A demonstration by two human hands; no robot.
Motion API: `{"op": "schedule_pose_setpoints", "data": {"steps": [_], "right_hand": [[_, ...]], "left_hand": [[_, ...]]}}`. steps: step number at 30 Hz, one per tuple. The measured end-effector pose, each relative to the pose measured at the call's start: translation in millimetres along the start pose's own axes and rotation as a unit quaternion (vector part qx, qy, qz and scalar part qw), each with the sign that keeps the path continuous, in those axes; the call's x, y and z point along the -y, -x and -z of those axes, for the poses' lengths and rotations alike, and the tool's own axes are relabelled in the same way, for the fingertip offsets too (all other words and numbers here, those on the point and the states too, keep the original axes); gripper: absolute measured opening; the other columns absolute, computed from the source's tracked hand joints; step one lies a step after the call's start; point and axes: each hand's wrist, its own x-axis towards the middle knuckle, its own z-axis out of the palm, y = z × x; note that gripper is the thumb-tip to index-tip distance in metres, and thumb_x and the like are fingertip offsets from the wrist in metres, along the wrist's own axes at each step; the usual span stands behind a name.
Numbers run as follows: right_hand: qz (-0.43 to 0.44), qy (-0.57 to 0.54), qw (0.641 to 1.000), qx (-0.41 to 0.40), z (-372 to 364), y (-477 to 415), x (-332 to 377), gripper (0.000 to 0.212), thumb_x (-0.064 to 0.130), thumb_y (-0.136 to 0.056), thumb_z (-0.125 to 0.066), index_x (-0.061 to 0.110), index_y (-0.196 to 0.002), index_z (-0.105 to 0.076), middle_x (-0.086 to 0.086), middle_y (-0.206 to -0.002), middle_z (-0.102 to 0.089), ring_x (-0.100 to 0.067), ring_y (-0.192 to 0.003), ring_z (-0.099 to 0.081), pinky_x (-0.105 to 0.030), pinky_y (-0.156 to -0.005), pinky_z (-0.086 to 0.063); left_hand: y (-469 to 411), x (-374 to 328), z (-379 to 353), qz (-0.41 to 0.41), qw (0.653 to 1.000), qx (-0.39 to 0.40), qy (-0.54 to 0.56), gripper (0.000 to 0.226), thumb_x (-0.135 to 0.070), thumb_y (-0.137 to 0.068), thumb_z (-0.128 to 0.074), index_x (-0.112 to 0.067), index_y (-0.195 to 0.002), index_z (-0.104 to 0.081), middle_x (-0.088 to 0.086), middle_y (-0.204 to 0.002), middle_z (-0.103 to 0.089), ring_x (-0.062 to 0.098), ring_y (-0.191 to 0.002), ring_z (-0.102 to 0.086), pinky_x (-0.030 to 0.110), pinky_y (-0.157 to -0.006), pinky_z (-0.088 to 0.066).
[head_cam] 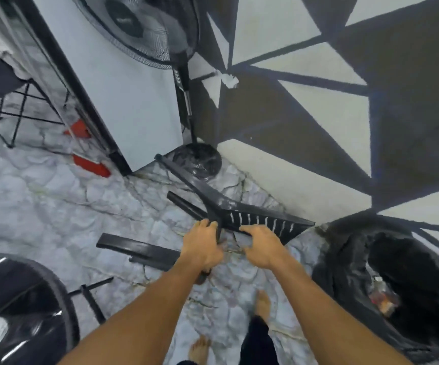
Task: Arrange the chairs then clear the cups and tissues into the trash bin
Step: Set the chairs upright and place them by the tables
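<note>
Head view shows the person standing barefoot on a pale, cracked-pattern floor, both arms stretched forward and down to a black plastic chair point(239, 214) that is tipped over, its legs pointing left and away toward the far corner. The left hand point(205, 246) is wrapped around the chair's edge where a leg meets the slatted part, fingers curled over it. The right hand point(263, 246) is clamped on the lower rim of the slatted panel just beside it, thumb underneath. Both grips look closed firmly on the chair, not merely resting.

To the near right stands the trash bin point(386, 280), lined with a black bag, with some rubbish visible inside; it sits just beside the chair's right end. A standing fan point(144, 30) rises at the far centre, its round base point(200, 159) touching the corner by a white cabinet point(118, 101). A folding chair point(7, 96) stands at the far left, and a dark round object point(26, 306), possibly a table, fills the near left.

By the look of it, the task is in its first stage: this chair is being handled and not yet set upright. No cups or tissues are clearly visible here, so the clearing appears to remain.
</note>
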Motion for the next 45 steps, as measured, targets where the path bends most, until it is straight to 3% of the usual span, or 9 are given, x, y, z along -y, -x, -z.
{"op": "schedule_pose_setpoints", "data": {"steps": [5,11,14,20,27,31,34,38,45], "right_hand": [[0.051,0.017,0.998,0.028,0,-114,-40,0.057,0.027,-0.086,-0.068,0.019,-0.139,-0.049,-0.005,-0.138,-0.054,-0.026,-0.127,-0.050,-0.041,-0.104,-0.044],[0.177,0.133,0.970,0.099,-56,-249,-95,0.068,0.028,-0.089,-0.066,0.021,-0.148,-0.035,-0.001,-0.151,-0.037,-0.022,-0.141,-0.029,-0.038,-0.113,-0.032],[0.203,0.187,0.955,0.108,-93,-311,-121,0.076,0.037,-0.088,-0.065,0.021,-0.152,-0.026,-0.002,-0.158,-0.026,-0.024,-0.147,-0.017,-0.043,-0.116,-0.025],[0.218,0.215,0.948,0.085,-147,-381,-158,0.086,0.038,-0.088,-0.065,0.024,-0.155,-0.013,-0.005,-0.163,-0.009,-0.024,-0.150,0.001,-0.045,-0.121,-0.012],[0.091,0.169,0.981,0.039,-144,-408,-219,0.091,0.025,-0.082,-0.072,0.013,-0.154,-0.017,-0.008,-0.158,-0.026,-0.024,-0.147,-0.020,-0.042,-0.116,-0.027],[0.038,0.166,0.984,0.051,-140,-420,-246,0.086,0.024,-0.082,-0.075,0.019,-0.151,-0.025,-0.009,-0.144,-0.048,-0.026,-0.132,-0.045,-0.039,-0.103,-0.041],[-0.011,0.205,0.976,0.067,-132,-422,-264,0.051,0.021,-0.085,-0.068,0.022,-0.131,-0.047,-0.006,-0.118,-0.064,-0.026,-0.107,-0.062,-0.037,-0.085,-0.049],[-0.017,0.209,0.973,0.097,-120,-420,-279,0.029,0.018,-0.083,-0.065,0.019,-0.112,-0.062,-0.007,-0.104,-0.066,-0.028,-0.097,-0.064,-0.036,-0.080,-0.051],[0.040,0.148,0.978,0.144,-63,-393,-232,0.030,0.018,-0.077,-0.068,0.016,-0.107,-0.066,-0.009,-0.095,-0.068,-0.029,-0.085,-0.064,-0.037,-0.073,-0.056]], "left_hand": [[-81,6,-43,0.100,0.995,0.011,0.009,0.057,-0.044,-0.082,-0.059,-0.017,-0.131,-0.047,0.004,-0.129,-0.050,0.028,-0.124,-0.043,0.044,-0.097,-0.046],[-171,28,-136,0.242,0.967,0.022,0.077,0.084,-0.048,-0.081,-0.064,-0.020,-0.150,-0.026,0.003,-0.140,-0.044,0.030,-0.129,-0.040,0.046,-0.101,-0.045],[-200,48,-190,0.302,0.951,0.019,0.071,0.102,-0.048,-0.080,-0.068,-0.017,-0.155,-0.007,0.007,-0.154,-0.028,0.031,-0.139,-0.029,0.045,-0.106,-0.039],[-250,65,-260,0.280,0.960,-0.016,0.016,0.116,-0.038,-0.082,-0.069,-0.012,-0.154,0.018,0.013,-0.165,0.001,0.033,-0.152,-0.004,0.048,-0.122,-0.016],[-354,44,-265,0.032,0.995,-0.065,-0.070,0.099,-0.022,-0.076,-0.071,-0.013,-0.156,-0.014,0.018,-0.162,-0.013,0.036,-0.151,-0.006,0.046,-0.123,0.000],[-404,39,-274,-0.006,0.987,0.027,-0.157,0.080,-0.026,-0.077,-0.070,-0.012,-0.147,-0.034,0.016,-0.149,-0.038,0.038,-0.145,-0.018,0.052,-0.123,0.002],[-414,35,-284,-0.021,0.979,0.049,-0.199,0.051,-0.023,-0.078,-0.064,-0.014,-0.128,-0.053,0.010,-0.125,-0.059,0.034,-0.127,-0.042,0.053,-0.120,-0.008],[-418,36,-282,-0.051,0.978,0.066,-0.191,0.035,-0.013,-0.080,-0.058,-0.019,-0.114,-0.056,0.004,-0.111,-0.064,0.026,-0.108,-0.054,0.038,-0.101,-0.030],[-396,50,-226,-0.042,0.989,0.052,-0.129,0.023,-0.014,-0.065,-0.066,-0.026,-0.084,-0.064,-0.008,-0.082,-0.064,0.018,-0.086,-0.058,0.034,-0.079,-0.022]]}}
